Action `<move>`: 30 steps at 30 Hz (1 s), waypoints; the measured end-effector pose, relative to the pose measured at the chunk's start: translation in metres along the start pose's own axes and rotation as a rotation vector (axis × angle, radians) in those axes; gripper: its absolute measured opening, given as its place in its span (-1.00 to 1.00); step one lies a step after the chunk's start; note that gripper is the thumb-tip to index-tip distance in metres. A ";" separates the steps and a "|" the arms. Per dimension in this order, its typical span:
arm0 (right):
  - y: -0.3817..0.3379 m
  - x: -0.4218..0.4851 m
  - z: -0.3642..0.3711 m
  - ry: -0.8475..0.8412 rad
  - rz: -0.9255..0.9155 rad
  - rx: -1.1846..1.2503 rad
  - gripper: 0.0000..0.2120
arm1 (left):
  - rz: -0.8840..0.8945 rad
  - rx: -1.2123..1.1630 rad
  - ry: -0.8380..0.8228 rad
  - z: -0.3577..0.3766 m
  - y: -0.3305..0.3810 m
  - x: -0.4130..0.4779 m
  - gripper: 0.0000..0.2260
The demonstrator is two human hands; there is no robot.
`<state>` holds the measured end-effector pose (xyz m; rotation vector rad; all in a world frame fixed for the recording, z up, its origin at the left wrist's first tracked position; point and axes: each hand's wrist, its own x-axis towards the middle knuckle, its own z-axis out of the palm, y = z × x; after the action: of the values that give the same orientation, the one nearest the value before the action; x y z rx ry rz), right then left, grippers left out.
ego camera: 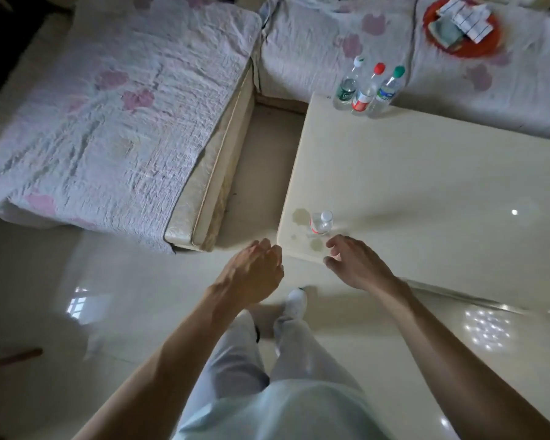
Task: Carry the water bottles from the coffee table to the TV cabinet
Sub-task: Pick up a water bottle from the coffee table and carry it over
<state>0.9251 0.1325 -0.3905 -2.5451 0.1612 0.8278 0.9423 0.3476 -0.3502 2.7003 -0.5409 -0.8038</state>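
Observation:
A small clear bottle [320, 223] with a white cap and a red label stands near the front left corner of the cream coffee table [426, 185]. Three taller bottles stand together at the table's far left corner: a white-capped one [348, 87], a red-capped one [365, 93] and a green-capped one [388, 92]. My right hand [354, 265] hovers just in front of the small bottle, fingers loosely spread, holding nothing. My left hand [258, 271] hangs over the floor beside the table corner, fingers loosely curled, empty. No TV cabinet is in view.
A sofa [108, 122] under a pale quilt with pink flowers runs along the left and the back. On it at the back right lies a red tray [432, 11] with folded cloths. A narrow gap of floor [261, 173] separates sofa and table. My legs stand on glossy tiles.

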 end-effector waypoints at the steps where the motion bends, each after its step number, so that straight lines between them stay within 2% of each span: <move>1: 0.001 0.010 0.006 -0.017 0.042 0.038 -0.61 | -0.014 -0.006 -0.022 0.003 -0.006 0.012 -0.76; 4: 0.006 0.046 0.034 -0.029 0.185 0.195 -0.52 | 0.012 0.003 -0.095 0.013 -0.027 0.049 -0.77; 8: 0.018 0.099 0.081 0.069 0.416 0.431 -0.45 | 0.172 0.054 -0.224 0.025 -0.057 0.104 -0.75; 10: 0.023 0.127 0.099 0.129 0.529 0.568 -0.42 | 0.173 0.012 -0.258 0.027 -0.071 0.127 -0.74; 14: 0.036 0.173 0.127 0.265 0.647 0.740 -0.21 | 0.181 0.002 -0.238 0.031 -0.094 0.159 -0.76; 18: 0.052 0.205 0.141 0.479 0.679 0.780 -0.12 | 0.196 -0.035 -0.210 0.027 -0.103 0.175 -0.77; 22: 0.061 0.219 0.150 0.521 0.623 0.699 -0.24 | 0.143 -0.048 -0.135 0.019 -0.095 0.179 -0.79; 30: 0.043 0.201 0.149 0.629 0.633 0.675 -0.40 | 0.266 -0.092 -0.217 0.004 -0.094 0.150 -0.76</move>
<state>0.9985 0.1684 -0.6306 -1.9969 1.2534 0.0738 1.0818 0.3674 -0.4569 2.4048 -0.8676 -1.0228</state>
